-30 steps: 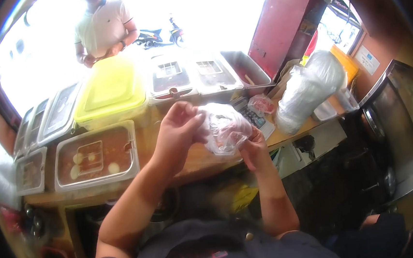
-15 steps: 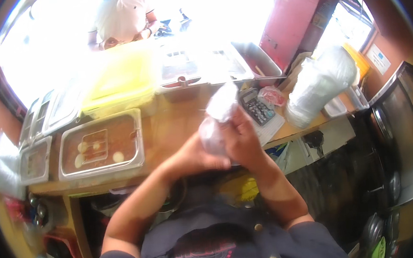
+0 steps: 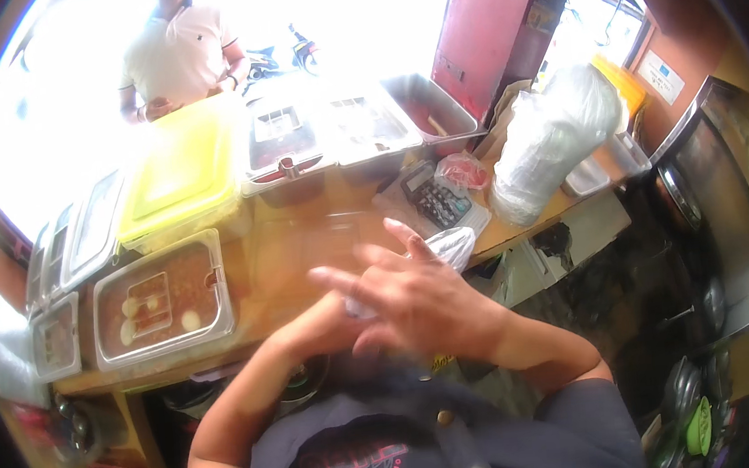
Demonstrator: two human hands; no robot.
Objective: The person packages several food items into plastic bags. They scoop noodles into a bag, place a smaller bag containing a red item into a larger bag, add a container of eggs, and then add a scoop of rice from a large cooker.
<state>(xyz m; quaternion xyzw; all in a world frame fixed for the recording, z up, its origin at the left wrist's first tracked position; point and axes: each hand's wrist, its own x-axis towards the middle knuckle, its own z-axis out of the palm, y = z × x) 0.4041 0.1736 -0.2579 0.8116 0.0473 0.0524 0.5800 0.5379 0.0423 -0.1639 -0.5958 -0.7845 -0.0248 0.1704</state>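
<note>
My right hand (image 3: 415,305) is above my left hand with fingers spread, slightly motion-blurred, holding nothing visible. My left hand (image 3: 315,322), largely hidden behind it, grips a white plastic bag (image 3: 452,247), whose loose end sticks out to the right. A calculator (image 3: 438,198) lies on papers beside a small pink-and-white bag (image 3: 462,171), beyond my hands. At their left sits a lidded container of eggs in brown sauce (image 3: 199,292).
Along the counter's (image 3: 292,245) back are a yellow-lidded container (image 3: 178,175) and steel food pans (image 3: 432,124). A large plastic bundle (image 3: 544,155) lies right. A person in a white shirt (image 3: 171,52) stands across the counter; a steel appliance (image 3: 714,190) is far right.
The white bag has moved down and is now mostly hidden by my hands. My right hand has loosened from it and spread its fingers; my left hand has lowered.
</note>
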